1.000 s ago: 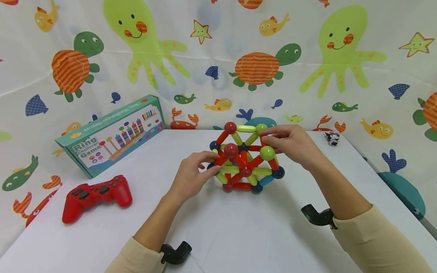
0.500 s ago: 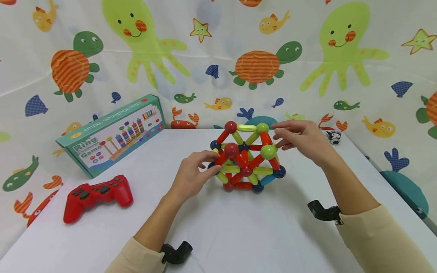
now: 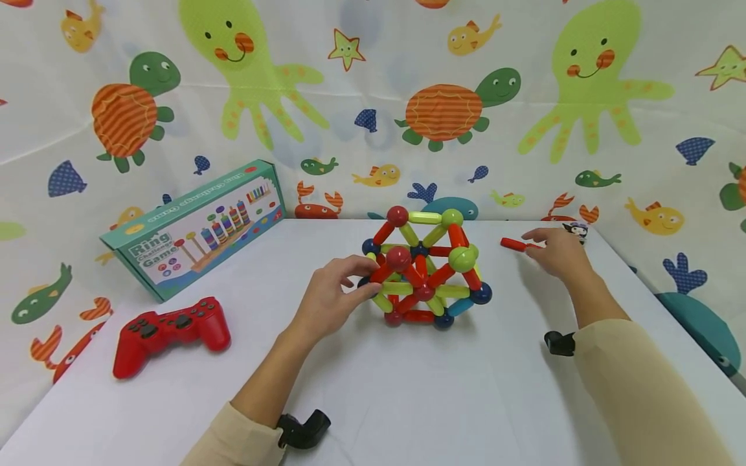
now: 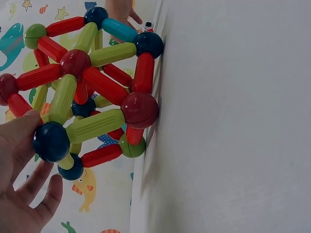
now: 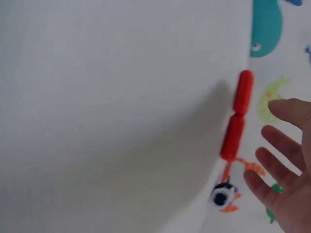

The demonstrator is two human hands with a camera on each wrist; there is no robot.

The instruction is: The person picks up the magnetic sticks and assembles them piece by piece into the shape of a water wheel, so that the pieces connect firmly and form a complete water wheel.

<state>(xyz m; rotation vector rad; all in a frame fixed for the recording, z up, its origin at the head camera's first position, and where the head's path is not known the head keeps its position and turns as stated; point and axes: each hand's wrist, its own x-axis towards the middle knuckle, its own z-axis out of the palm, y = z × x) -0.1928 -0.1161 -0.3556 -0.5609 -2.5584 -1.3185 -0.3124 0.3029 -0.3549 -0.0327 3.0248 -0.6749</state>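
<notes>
A frame of magnetic rods and balls (image 3: 424,291) in red, yellow-green, navy and blue stands on the table. My left hand (image 3: 335,291) holds it at the left side, thumb and fingers around a navy ball (image 4: 51,141) and the red rod (image 4: 20,108) by it. At the back right, my right hand (image 3: 556,251) is over the table with fingers extended. Close to its fingertips lies a red rod (image 3: 513,244). The right wrist view shows two red rods (image 5: 243,92) end to end, with the spread fingers (image 5: 279,141) beside them and apart.
A small black-and-white figure (image 3: 577,231) sits behind the right hand. To the left are a red game controller (image 3: 171,333) and a green Ring Challenge Game box (image 3: 195,230). A sea-animal cloth (image 3: 361,162) hangs behind the table (image 3: 408,401).
My right hand has left the upper right of the frame and moved right to the red rods, uncovering the frame's right side. The left hand keeps its hold.
</notes>
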